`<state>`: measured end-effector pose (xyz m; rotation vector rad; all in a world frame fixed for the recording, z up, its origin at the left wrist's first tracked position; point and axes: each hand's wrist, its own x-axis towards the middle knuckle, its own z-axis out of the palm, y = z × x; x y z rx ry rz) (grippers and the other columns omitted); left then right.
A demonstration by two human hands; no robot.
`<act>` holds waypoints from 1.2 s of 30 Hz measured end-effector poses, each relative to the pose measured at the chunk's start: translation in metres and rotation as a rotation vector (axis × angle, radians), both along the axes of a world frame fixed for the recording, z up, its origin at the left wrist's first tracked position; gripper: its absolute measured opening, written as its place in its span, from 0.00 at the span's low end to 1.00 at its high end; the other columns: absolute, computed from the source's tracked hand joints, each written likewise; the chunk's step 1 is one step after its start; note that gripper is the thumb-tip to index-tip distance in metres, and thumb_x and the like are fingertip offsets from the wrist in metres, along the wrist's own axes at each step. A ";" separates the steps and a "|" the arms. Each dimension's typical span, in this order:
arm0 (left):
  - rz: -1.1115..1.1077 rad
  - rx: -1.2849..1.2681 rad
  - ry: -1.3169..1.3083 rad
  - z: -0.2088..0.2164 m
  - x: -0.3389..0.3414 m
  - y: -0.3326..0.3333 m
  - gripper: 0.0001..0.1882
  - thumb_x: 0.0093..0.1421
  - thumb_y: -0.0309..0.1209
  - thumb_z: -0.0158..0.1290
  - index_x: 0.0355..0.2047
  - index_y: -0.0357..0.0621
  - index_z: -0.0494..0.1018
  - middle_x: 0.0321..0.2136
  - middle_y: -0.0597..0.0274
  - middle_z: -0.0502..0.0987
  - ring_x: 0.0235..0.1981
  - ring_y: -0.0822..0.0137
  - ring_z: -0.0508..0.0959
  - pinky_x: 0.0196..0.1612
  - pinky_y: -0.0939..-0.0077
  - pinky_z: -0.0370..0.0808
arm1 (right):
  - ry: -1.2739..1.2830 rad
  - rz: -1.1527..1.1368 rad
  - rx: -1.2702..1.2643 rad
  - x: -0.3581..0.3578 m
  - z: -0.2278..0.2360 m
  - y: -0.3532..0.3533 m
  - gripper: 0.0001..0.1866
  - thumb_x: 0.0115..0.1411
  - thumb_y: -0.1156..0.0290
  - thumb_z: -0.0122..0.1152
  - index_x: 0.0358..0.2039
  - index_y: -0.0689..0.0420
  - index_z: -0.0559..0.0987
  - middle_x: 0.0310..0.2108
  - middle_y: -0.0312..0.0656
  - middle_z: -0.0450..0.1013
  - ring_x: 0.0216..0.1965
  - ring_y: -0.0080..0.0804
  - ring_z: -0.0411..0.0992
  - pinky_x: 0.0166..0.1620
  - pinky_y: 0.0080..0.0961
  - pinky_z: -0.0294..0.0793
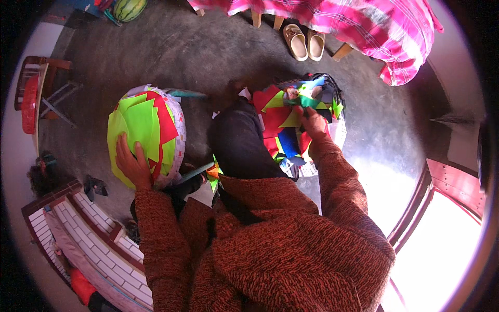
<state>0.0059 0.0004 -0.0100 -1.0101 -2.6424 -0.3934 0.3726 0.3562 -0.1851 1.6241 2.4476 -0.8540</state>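
Observation:
My left hand (134, 162) lies open, fingers stretched, on a stack of lime-green cloth pieces (136, 125). Red cloth (165, 127) shows along the stack's right edge. The stack fills a round, pale patterned container (180, 130) on the floor. To the right, a second container (339, 131) is heaped with mixed cloth scraps (278, 122) in red, lime, blue and black. My right hand (314, 125) reaches onto this heap, its fingers closed at a green cloth scrap (311, 101). Skin-toned patches just beyond that scrap are too small to make out.
My dark-trousered knee (239, 138) lies between the containers. Beige clogs (296, 42) stand under a table or bed with a pink checked cover (358, 21). A watermelon-patterned ball or melon (130, 9) is far left. A folding chair (52, 93) stands left; bright light enters at right.

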 end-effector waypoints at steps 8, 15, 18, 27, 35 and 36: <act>0.050 -0.034 0.043 -0.003 0.002 -0.003 0.25 0.61 0.43 0.40 0.55 0.45 0.60 0.55 0.50 0.62 0.57 0.52 0.60 0.54 0.49 0.56 | 1.175 -0.722 -0.544 0.052 -0.001 0.013 0.24 0.50 0.60 0.62 0.47 0.54 0.71 0.38 0.38 0.72 0.37 0.32 0.71 0.43 0.27 0.70; 0.095 -0.039 0.031 -0.006 0.003 -0.004 0.25 0.61 0.44 0.40 0.56 0.48 0.60 0.56 0.54 0.61 0.58 0.54 0.59 0.55 0.48 0.54 | 1.387 -0.657 -0.686 0.045 0.043 0.011 0.25 0.53 0.58 0.60 0.48 0.57 0.70 0.43 0.41 0.71 0.44 0.36 0.69 0.46 0.34 0.69; 0.098 -0.034 0.021 -0.005 0.002 -0.002 0.25 0.61 0.44 0.40 0.56 0.49 0.59 0.56 0.54 0.61 0.59 0.55 0.58 0.56 0.48 0.53 | 0.771 -0.455 -0.322 0.059 0.029 0.026 0.21 0.55 0.55 0.57 0.44 0.57 0.73 0.39 0.38 0.73 0.42 0.34 0.69 0.44 0.32 0.68; 0.141 -0.049 0.007 -0.008 0.002 -0.007 0.25 0.60 0.44 0.41 0.56 0.50 0.59 0.56 0.55 0.60 0.59 0.56 0.57 0.57 0.50 0.50 | 1.377 -0.493 -0.639 0.041 0.112 0.007 0.22 0.56 0.56 0.57 0.44 0.60 0.72 0.39 0.40 0.74 0.40 0.33 0.72 0.46 0.28 0.71; 0.094 0.026 -0.008 -0.013 -0.008 -0.010 0.26 0.57 0.44 0.45 0.55 0.52 0.60 0.56 0.58 0.61 0.59 0.57 0.57 0.57 0.47 0.50 | 1.609 -0.369 -0.919 0.012 0.188 -0.017 0.30 0.56 0.53 0.54 0.53 0.60 0.63 0.50 0.45 0.66 0.52 0.41 0.65 0.57 0.39 0.59; 0.090 0.048 -0.021 -0.018 -0.009 -0.013 0.26 0.57 0.44 0.46 0.55 0.53 0.60 0.56 0.58 0.61 0.59 0.57 0.57 0.57 0.46 0.50 | 1.635 -0.320 -0.932 0.003 0.199 -0.024 0.28 0.58 0.54 0.51 0.53 0.59 0.63 0.51 0.44 0.66 0.52 0.39 0.65 0.57 0.37 0.59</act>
